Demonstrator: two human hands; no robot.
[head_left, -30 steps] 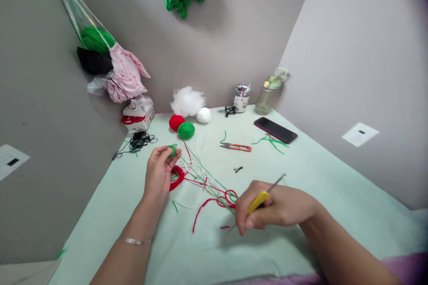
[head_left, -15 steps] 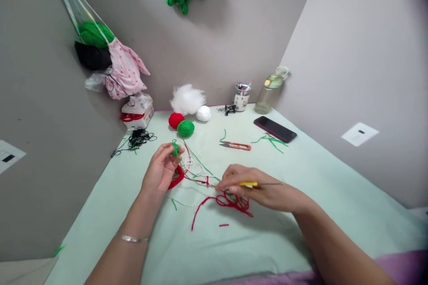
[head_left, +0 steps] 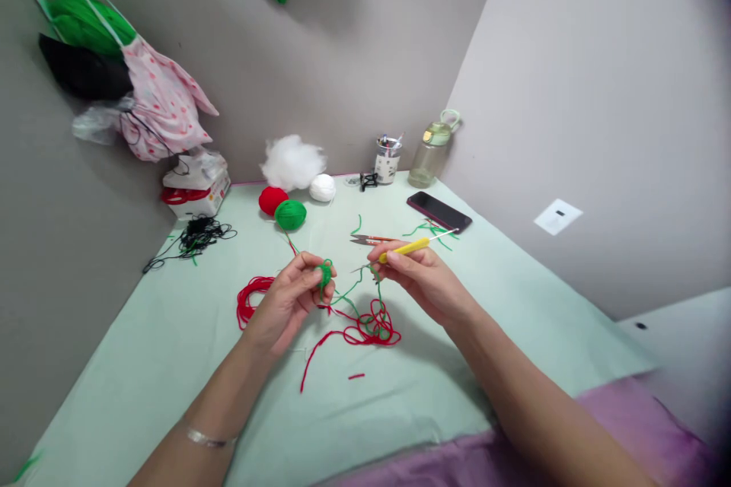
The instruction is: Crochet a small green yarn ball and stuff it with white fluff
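My left hand (head_left: 285, 304) pinches a small green crochet piece (head_left: 325, 274) between thumb and fingers, above the table. To its right, my right hand (head_left: 426, 281) grips a crochet hook (head_left: 411, 247) with a yellow handle, its metal shaft pointing up and to the right. A thin metal tip (head_left: 358, 268) sticks out leftward from the right fingers; whether it belongs to the hook I cannot tell. Green yarn (head_left: 349, 291) runs between the two hands. Below them lies a loose tangle of red yarn (head_left: 374, 331) with some green in it. A red yarn coil (head_left: 247, 304) lies left of my left hand.
Behind my hands are red (head_left: 272, 201), green (head_left: 291, 214) and white (head_left: 323, 188) yarn balls beside white stuffing (head_left: 294, 162). Thread snips (head_left: 365, 240) lie behind my right hand, near a phone (head_left: 439, 211), bottle (head_left: 429, 160) and pen cup (head_left: 387, 162). Black yarn (head_left: 199, 236) lies left.
My right hand has lifted from the yarn tangle, with the hook now tilted upward. My left hand and the green piece are nearer to it. The view has swung right.
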